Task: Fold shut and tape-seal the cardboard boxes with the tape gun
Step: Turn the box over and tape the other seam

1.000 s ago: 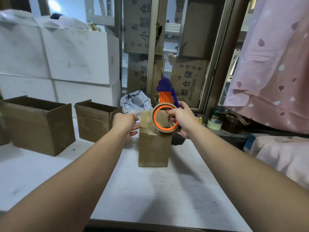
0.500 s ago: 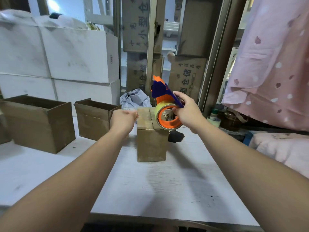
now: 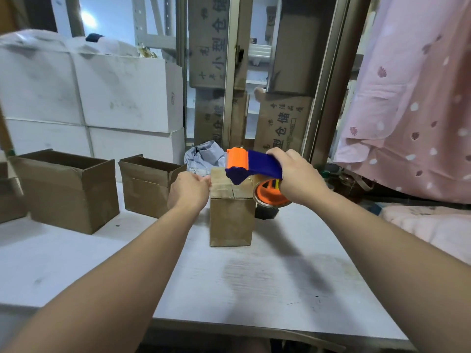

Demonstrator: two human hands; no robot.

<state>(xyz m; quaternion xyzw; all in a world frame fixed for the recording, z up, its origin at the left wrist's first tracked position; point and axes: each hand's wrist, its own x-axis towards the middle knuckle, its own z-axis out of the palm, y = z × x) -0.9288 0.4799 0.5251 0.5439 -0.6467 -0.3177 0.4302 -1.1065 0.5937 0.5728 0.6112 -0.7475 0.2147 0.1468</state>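
Grips the tape gun [image 3: 254,166] in the right hand [image 3: 298,174], fingers curled tight round the blue handle from above, knuckles up. Holds it roughly level over the top of the small box [image 3: 230,220], orange roller end pointing away and to the left, blue nose dipping toward the seam between the folded flaps. Cannot tell whether nose and cardboard touch. Below the wrist, the roll of tape [image 3: 270,200] on its orange hub, hanging just past the right top edge of the box.

Rests the left hand [image 3: 190,191] against the upper left edge of the same box, back of the hand to the camera, fingertips at the corner of the top flap. Touching the cardboard, plainly. Fingers mostly hidden behind the hand, so cannot tell whether pinching the flap or only pressing on it.

Small box upright near the middle of the white table [image 3: 229,289], flaps down and closed on top. To its left, two more boxes side by side, tops open: a medium open box [image 3: 150,187] nearer, a large open box [image 3: 68,189] further left. Just behind the small box, a crumpled grey bag [image 3: 204,156]. Further back, stacked white cartons [image 3: 122,93] on the left, brown printed cartons [image 3: 280,123] in the middle, pink spotted cloth [image 3: 413,110] hanging on the right.
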